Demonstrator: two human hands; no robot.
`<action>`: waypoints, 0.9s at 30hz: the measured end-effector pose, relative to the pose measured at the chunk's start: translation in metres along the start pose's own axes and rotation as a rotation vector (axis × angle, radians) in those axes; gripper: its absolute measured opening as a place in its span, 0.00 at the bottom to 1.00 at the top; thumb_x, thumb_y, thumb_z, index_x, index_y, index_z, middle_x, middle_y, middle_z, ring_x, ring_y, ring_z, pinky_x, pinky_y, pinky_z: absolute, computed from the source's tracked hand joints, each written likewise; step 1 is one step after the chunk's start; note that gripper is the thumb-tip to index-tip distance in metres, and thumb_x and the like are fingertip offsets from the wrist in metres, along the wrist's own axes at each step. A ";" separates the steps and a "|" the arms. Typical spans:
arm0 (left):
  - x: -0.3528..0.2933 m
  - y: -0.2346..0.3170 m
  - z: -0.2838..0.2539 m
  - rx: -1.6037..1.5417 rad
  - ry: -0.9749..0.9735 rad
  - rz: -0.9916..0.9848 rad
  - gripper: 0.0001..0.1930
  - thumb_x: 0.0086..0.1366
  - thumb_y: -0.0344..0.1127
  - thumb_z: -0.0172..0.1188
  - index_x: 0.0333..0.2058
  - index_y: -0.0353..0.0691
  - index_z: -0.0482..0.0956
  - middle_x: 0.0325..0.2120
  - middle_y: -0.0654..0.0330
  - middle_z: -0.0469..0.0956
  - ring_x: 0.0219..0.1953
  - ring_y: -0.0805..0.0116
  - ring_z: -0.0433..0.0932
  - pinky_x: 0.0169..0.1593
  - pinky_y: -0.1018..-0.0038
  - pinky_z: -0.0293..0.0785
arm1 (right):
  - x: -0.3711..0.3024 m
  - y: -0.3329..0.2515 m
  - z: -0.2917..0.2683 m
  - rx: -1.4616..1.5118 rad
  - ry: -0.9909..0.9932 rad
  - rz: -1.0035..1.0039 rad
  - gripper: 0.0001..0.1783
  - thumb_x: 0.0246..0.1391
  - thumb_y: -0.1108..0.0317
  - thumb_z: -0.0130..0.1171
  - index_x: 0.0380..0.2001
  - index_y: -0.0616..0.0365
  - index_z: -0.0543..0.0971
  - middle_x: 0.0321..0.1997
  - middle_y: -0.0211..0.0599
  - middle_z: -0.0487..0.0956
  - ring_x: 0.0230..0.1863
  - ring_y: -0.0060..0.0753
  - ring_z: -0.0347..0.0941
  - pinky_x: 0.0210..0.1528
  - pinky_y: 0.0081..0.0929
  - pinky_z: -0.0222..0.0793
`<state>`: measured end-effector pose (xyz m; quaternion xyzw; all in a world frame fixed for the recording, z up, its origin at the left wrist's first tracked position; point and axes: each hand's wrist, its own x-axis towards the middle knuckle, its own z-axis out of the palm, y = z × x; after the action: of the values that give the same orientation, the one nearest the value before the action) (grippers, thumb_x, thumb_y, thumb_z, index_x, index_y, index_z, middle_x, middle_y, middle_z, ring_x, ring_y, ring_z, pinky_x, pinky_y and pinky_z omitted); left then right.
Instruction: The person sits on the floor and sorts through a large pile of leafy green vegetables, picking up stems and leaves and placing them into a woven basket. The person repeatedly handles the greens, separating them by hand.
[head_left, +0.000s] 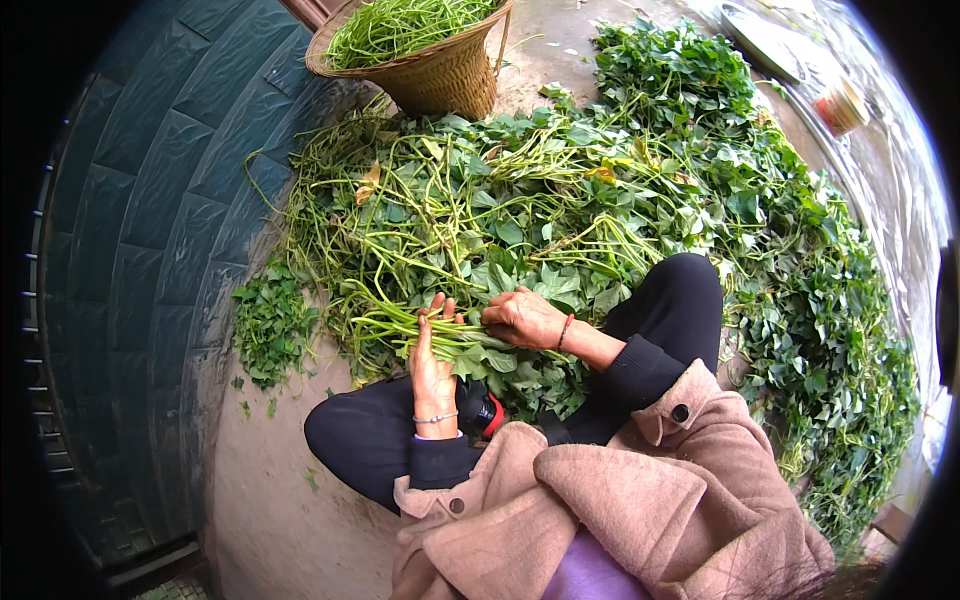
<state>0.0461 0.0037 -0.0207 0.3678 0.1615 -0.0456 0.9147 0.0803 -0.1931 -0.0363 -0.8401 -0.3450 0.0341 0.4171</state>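
A bundle of long green leaf stems (392,322) lies across my left hand (434,362), its fingers and thumb curled around it. The stem ends point left, with some leaves hanging on the right. Close by on the right, my right hand (525,319) is closed in a pinch at the leafy end of the bundle; what lies between its fingertips is hidden. In front of both hands spreads a wide heap of leafy vines (510,215), with many stems tangled on its left part.
A woven basket (440,85) full of cut green stems stands beyond the heap. A small pile of leaves (272,325) lies on the floor at left, beside a dark green panelled wall (150,240). More vines run down the right side; a small tub (843,108) sits far right.
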 end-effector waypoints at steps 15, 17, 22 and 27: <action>0.002 -0.007 -0.005 -0.007 0.053 0.019 0.11 0.72 0.41 0.44 0.44 0.42 0.69 0.52 0.55 0.73 0.55 0.62 0.72 0.57 0.62 0.72 | -0.002 0.007 0.001 0.008 -0.093 0.040 0.07 0.47 0.66 0.57 0.28 0.55 0.80 0.30 0.40 0.77 0.37 0.46 0.74 0.39 0.41 0.70; 0.002 -0.009 -0.007 -0.004 0.045 0.029 0.10 0.72 0.41 0.44 0.44 0.43 0.69 0.52 0.56 0.73 0.54 0.62 0.72 0.57 0.62 0.71 | -0.001 0.006 0.006 -0.001 0.004 0.173 0.07 0.45 0.65 0.57 0.26 0.55 0.81 0.28 0.43 0.79 0.34 0.48 0.75 0.37 0.42 0.71; 0.001 -0.014 0.004 0.039 0.062 -0.004 0.12 0.71 0.42 0.45 0.44 0.43 0.69 0.51 0.57 0.74 0.53 0.64 0.73 0.56 0.64 0.71 | 0.004 0.019 0.025 0.404 0.274 0.702 0.12 0.45 0.65 0.56 0.31 0.59 0.83 0.29 0.49 0.81 0.31 0.46 0.78 0.38 0.36 0.73; 0.003 -0.006 -0.004 0.007 0.018 0.111 0.11 0.71 0.43 0.45 0.43 0.42 0.69 0.54 0.54 0.70 0.58 0.61 0.69 0.60 0.63 0.68 | 0.005 0.032 0.013 0.289 0.379 0.541 0.13 0.46 0.70 0.58 0.38 0.55 0.80 0.36 0.39 0.80 0.40 0.42 0.76 0.45 0.34 0.71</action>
<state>0.0462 0.0024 -0.0285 0.3798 0.1488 0.0077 0.9130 0.0971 -0.1949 -0.0663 -0.8248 -0.0185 0.0353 0.5640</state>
